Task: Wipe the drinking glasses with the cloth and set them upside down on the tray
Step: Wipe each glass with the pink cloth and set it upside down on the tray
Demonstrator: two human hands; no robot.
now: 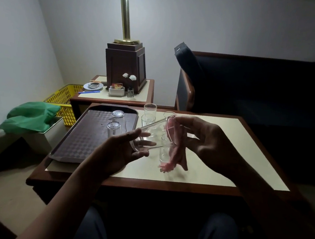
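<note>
from my feed: left hand [123, 150] cups the base of a glass [151, 134], fingers curled round it; glass is tilted on its side above the table [227, 144]; right hand [204, 140] pinches the pink cloth [172, 155] at the glass rim, cloth tail hanging down; tray [78, 143] at left carries two upturned glasses [114, 128]; upright glasses [150, 108] stand just beside the tray

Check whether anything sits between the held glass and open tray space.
Nothing visible does. The held glass hangs in the left hand just right of the tray. The right hand holds the cloth at its rim. The two inverted glasses stand at its far right; the near part is bare.
</note>
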